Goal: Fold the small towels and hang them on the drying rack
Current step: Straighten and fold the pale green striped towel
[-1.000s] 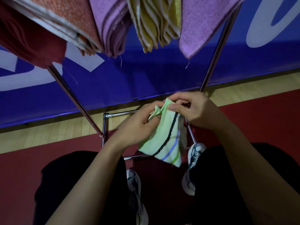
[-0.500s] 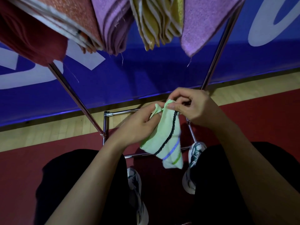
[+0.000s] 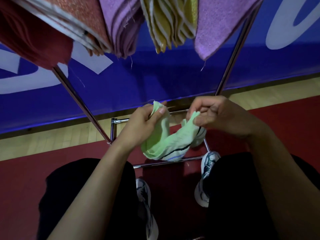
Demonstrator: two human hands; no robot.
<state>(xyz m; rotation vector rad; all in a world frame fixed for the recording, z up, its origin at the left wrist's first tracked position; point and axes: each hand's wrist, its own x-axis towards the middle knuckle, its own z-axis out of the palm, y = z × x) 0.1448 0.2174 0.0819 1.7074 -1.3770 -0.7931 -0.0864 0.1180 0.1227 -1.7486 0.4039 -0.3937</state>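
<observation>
Green towel point(image 3: 166, 144), thin, crinkled cloth with dark and blue stripes, sags in a loop between the hands above the chrome drying rack point(image 3: 230, 59); left hand point(image 3: 142, 125) and right hand point(image 3: 218, 115) each pinch a corner.

left hand point(image 3: 143, 125), right hand point(image 3: 220, 116) pinch green towel point(image 3: 166, 144) corners, sagging between.

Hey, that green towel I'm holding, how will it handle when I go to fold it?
Probably floppy: the green towel sags in a loop between the left hand and right hand. Likely light and thin, since pinched corners carry it. Its edges may slip out of line.
</observation>
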